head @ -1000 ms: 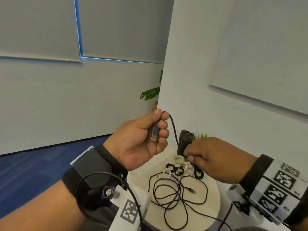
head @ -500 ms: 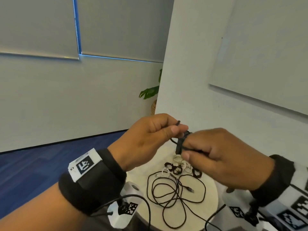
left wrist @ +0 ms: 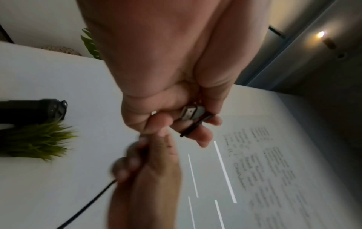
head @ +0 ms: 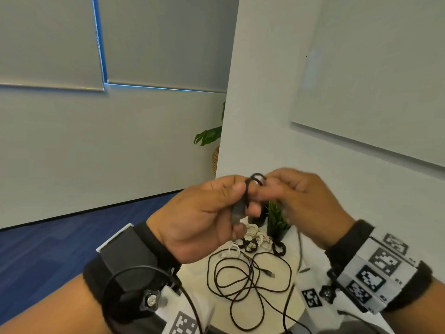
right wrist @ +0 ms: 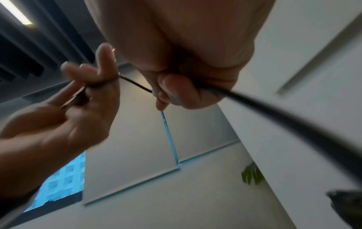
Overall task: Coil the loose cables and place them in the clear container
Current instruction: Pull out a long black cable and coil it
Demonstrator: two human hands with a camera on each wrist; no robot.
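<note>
Both hands are raised above a small round white table [head: 192, 280]. My left hand [head: 231, 201] pinches the grey USB plug [head: 237, 209] of a thin black cable [head: 256, 177]; the plug [left wrist: 191, 113] shows between its thumb and fingers. My right hand [head: 272, 191] grips the same cable [right wrist: 254, 106] just beside the left, and a small loop of it arches over the left fingers. The rest of the cable trails down behind the right wrist. A loose tangle of black cable [head: 248, 280] lies on the table below. No clear container is in view.
Small coiled white and black cables [head: 255, 242] lie at the table's back, near a small green plant in a black pot [head: 277, 220] and a black object [left wrist: 33, 111]. A white wall stands close on the right, blue carpet [head: 36, 256] to the left.
The hands came together and rose. The left hand turned the USB plug down into its grip, and the right hand brought the cable over the left fingers into a loop.
</note>
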